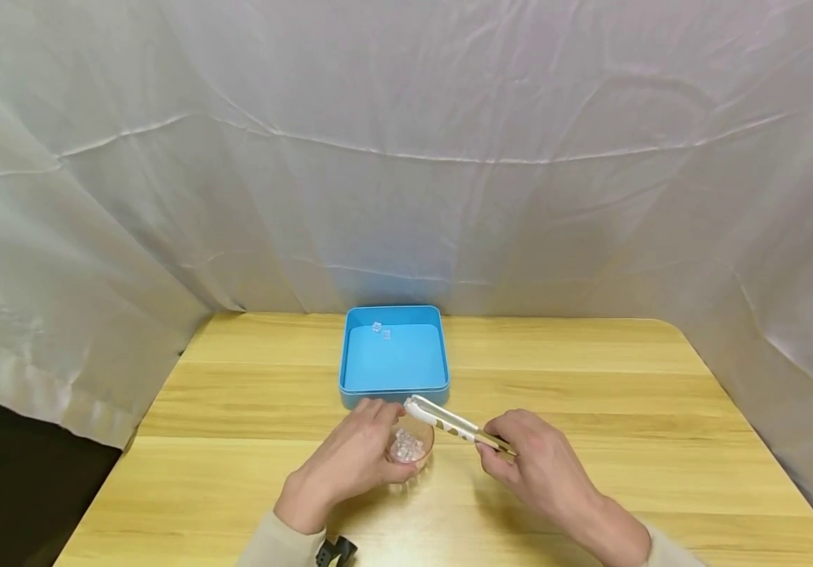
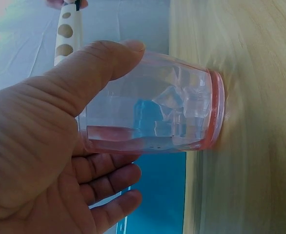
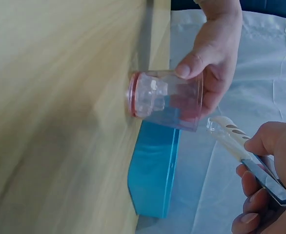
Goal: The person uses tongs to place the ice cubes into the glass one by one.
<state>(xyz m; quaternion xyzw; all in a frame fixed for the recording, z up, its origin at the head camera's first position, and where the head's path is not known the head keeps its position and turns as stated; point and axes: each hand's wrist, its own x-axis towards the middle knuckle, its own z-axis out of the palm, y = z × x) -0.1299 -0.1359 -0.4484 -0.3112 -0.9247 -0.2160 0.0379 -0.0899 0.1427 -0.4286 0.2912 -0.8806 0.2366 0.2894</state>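
My left hand (image 1: 356, 453) grips a clear, pink-tinted plastic cup (image 2: 148, 107) between thumb and fingers, and the cup stands upright on the table. Several clear cubes (image 2: 189, 102), like ice cubes, lie in its bottom. With my right hand (image 1: 541, 461) I hold a pair of tongs (image 1: 448, 421), white with brown spots toward the tips. A clear cube (image 3: 211, 125) shows at the tips of the tongs, which are just above and beside the cup's rim. Behind the cup is a blue square tray (image 1: 395, 394), with two clear cubes (image 1: 377, 327) at its far left corner.
A wooden table (image 1: 590, 394) spreads out on both sides of the tray. Grey-white cloth (image 1: 406, 197) hangs behind the table and along its sides. A small black object (image 1: 335, 551) shows by the left sleeve at the bottom edge.
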